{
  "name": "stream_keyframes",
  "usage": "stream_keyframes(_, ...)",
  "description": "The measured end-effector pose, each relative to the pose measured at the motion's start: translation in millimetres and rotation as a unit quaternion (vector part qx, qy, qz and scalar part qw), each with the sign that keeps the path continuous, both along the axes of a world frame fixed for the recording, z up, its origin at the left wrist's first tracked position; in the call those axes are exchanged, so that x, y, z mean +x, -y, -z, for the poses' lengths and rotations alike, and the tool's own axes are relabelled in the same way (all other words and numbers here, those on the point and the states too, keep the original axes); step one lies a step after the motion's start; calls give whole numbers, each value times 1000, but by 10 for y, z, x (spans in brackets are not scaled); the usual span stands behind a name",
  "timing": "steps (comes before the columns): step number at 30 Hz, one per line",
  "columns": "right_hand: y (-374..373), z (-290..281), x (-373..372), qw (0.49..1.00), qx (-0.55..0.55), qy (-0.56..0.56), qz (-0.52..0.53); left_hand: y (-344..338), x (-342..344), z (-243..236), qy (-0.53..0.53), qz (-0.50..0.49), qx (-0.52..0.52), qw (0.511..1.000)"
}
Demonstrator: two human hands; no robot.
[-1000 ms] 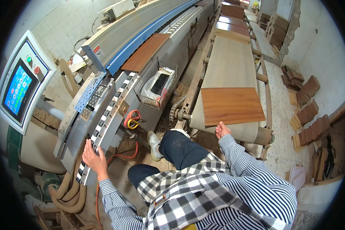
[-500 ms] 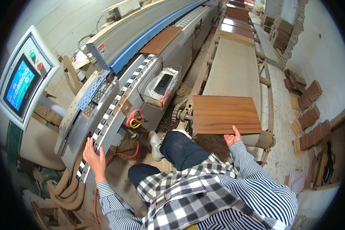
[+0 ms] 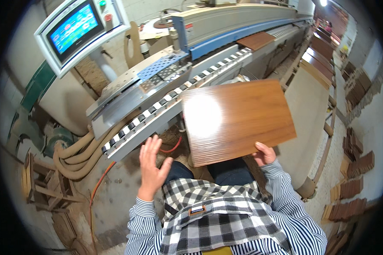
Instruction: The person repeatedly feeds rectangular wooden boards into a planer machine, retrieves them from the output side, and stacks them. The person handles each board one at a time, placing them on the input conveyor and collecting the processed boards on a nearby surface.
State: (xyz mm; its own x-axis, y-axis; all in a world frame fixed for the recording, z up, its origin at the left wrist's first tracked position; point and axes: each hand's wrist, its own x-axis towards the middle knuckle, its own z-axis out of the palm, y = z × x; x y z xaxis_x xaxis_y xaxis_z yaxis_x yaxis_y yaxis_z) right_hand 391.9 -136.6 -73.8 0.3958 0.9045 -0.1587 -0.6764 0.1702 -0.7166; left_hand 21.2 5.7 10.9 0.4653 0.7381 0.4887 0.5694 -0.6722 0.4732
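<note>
A brown wood-grain board (image 3: 247,123) is held up in front of me, a bright glare on its left half. My right hand (image 3: 264,154) grips its near right edge, thumb on top and the other fingers underneath. My left hand (image 3: 154,163) hangs in the air left of the board, fingers stretched out, holding nothing. Just beyond that hand runs the machine's roller rail (image 3: 157,107), with black and white rollers. Another brown board (image 3: 256,40) lies farther along the machine, beside its blue guide.
A control panel (image 3: 74,32) with a lit screen stands at the left. On the right, a conveyor belt (image 3: 304,100) carries several brown boards (image 3: 317,61) at its far end. More stacked boards (image 3: 355,165) line the right wall. A wooden stool (image 3: 47,182) and thick hoses (image 3: 78,159) are at the left.
My right hand has lifted the board off the conveyor and swung it left toward the machine. My left hand has come off the roller rail. The view has turned right-to-left.
</note>
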Motion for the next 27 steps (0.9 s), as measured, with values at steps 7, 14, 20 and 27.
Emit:
stream_keyframes(7, -1460, -336, -1087, 973, -7, 38, -229, 202, -333, -28, -68, -80, 8, 994)
stream_keyframes(14, -2060, -441, -1709, 946, -3, -49, -321, -194, -824, 159, -45, -198, 41, 978)
stream_keyframes(20, -1722, -381, -1131, 955, 20, 60, -291, -762, -986, 223, -58, -232, 62, 969)
stream_keyframes(27, -389, 1150, -21, 962, -144, 232, 8, -1011, -1102, 174, -4, -257, 24, 966)
